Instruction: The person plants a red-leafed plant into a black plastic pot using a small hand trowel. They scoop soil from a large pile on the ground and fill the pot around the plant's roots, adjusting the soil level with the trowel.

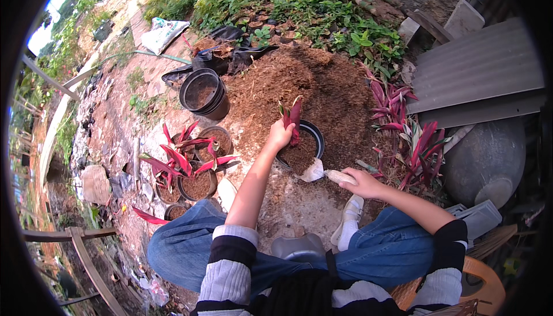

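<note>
My left hand (281, 134) grips a cutting with red and green leaves (295, 117), held upright in a round black plastic pot (319, 136). Dark brown potting mix (300, 154) partly fills that pot, and the base of the cutting is hidden by my hand and the mix. In my right hand (362, 183) is a trowel, its pale handle (340, 177) in my fingers. The trowel's whitish blade (313, 171) lies at the pot's near right rim, with some mix by its edge.
A large heap of brown coir-like mix (298, 78) rises behind the pot. Stacked black pots (205, 93) stand left of it. Several potted red-leaved plants (185, 160) are at my left. More red-leaved plants (417, 152), a big dark jar (486, 164) and corrugated sheets (479, 69) line the right.
</note>
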{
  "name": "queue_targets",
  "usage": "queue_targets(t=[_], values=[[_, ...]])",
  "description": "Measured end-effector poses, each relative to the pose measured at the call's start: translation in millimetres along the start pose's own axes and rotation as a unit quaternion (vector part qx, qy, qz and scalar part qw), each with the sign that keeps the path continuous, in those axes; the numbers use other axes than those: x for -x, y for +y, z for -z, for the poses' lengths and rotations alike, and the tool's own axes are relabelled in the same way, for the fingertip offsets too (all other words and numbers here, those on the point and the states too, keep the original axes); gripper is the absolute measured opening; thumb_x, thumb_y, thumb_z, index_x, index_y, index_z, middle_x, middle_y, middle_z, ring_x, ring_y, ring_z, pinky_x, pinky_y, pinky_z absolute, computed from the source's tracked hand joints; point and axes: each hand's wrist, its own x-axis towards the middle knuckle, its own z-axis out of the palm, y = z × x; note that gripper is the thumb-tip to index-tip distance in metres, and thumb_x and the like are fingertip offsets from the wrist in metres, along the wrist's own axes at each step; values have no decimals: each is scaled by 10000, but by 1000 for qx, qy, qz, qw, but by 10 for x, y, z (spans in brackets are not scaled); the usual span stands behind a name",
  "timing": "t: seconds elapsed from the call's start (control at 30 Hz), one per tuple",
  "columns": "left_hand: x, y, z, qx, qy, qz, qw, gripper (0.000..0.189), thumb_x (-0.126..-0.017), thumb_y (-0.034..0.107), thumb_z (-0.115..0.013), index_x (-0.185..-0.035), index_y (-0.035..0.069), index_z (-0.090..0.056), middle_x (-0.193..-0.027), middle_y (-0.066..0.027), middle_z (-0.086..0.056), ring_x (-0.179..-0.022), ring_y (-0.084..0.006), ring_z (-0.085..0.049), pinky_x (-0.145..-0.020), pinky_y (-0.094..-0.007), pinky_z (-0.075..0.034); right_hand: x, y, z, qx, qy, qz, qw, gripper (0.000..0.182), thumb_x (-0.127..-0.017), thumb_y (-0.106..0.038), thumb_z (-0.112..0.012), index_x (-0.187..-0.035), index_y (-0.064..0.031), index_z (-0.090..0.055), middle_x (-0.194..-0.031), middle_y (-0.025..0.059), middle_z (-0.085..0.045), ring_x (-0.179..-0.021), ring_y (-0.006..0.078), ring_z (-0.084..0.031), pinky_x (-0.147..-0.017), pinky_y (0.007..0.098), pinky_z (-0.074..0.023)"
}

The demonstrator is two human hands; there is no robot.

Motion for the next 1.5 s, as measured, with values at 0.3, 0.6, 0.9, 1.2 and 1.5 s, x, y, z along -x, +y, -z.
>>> queue_targets(t=[0.3,0.6,0.9,1.2,1.5], values=[[5,-7,-2,9,-4,-17,1000,211,-810,182,-576,-918,1,-586,-820,-138,-644,-795,-249,-624,-728,-336,-464,-639,-325,-234,-308,-98,-201,925,332,-863,-325,-519,-950,-5,-530,-589,22,-474,-407,96,-462,-308,247,-340],[-19,-117,-10,11,-16,-11,1000,193,-811,169,-564,-915,7,-577,-797,-138,-639,-773,-250,-621,-711,-342,-468,-562,-534,77,-378,-148,-257,877,347,-879,-342,-489,-1036,-33,-502,-693,34,-492,-418,76,-441,-301,213,-326],[-20,-143,11,-17,-14,-19,1000,200,-822,187,-568,-900,4,-580,-775,-113,-644,-738,-217,-626,-685,-327,-471,-766,-605,302,-173,-188,-223,941,362,-857,-345,-503,-966,-1,-532,-664,53,-514,-406,109,-462,-319,251,-361],[49,16,46,16,-15,-14,1000,230,-807,180,-566,-962,10,-580,-804,-156,-645,-786,-279,-629,-721,-356,-468,-757,-708,519,54,-180,-222,957,306,-844,-293,-516,-1043,-61,-537,-560,29,-470,-379,125,-453,-342,267,-387],[129,58,85,28,-3,-11,1000,253,-810,182,-572,-968,-15,-571,-800,-161,-644,-778,-260,-631,-711,-345,-468,-798,-699,609,-22,-179,-214,960,370,-819,-349,-526,-978,-17,-570,-646,63,-523,-447,157,-493,-389,295,-409]])
